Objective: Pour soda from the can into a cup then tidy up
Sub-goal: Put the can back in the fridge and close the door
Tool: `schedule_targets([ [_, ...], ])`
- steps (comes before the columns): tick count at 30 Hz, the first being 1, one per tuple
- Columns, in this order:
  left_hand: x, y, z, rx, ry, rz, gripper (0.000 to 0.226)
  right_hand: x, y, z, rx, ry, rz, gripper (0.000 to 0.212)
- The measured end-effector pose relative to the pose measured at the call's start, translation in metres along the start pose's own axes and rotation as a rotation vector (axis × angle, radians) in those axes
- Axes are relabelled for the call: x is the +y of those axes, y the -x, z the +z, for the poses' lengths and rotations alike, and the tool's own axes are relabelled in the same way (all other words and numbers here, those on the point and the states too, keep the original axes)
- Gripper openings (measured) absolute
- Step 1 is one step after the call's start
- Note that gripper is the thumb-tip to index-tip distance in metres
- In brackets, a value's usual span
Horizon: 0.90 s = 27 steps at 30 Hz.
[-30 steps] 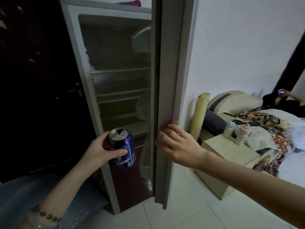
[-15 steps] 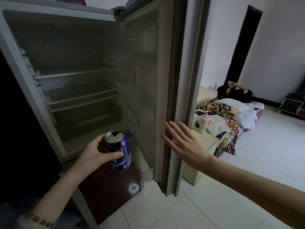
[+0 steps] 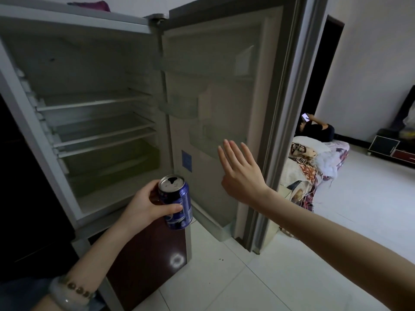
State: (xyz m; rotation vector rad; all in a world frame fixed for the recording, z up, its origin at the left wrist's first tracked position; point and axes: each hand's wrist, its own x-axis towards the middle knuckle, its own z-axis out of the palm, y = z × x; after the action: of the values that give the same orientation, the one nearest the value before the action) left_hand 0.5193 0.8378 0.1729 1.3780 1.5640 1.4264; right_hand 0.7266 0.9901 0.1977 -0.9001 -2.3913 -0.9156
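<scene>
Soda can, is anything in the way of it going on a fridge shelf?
Nothing visible. The fridge door stands wide open, and the soda can in the left hand faces the shelves with only air between. The right hand is off to the right, by the door.

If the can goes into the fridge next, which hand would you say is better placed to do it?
Probably the left hand: it grips the can in front of the open fridge. The right hand is empty, fingers straight, by the door.
</scene>
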Motion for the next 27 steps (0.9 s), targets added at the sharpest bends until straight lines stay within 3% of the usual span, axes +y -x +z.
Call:
schedule_targets([
  [15,0.028,-0.051,0.024,-0.014,-0.016,0.095,0.07,0.053,0.0,0.037,-0.159,-0.109,0.169,0.084],
  [27,0.033,-0.069,0.037,0.06,-0.002,0.129,0.043,0.109,-0.023,0.073,-0.285,-0.118,0.358,0.079],
])
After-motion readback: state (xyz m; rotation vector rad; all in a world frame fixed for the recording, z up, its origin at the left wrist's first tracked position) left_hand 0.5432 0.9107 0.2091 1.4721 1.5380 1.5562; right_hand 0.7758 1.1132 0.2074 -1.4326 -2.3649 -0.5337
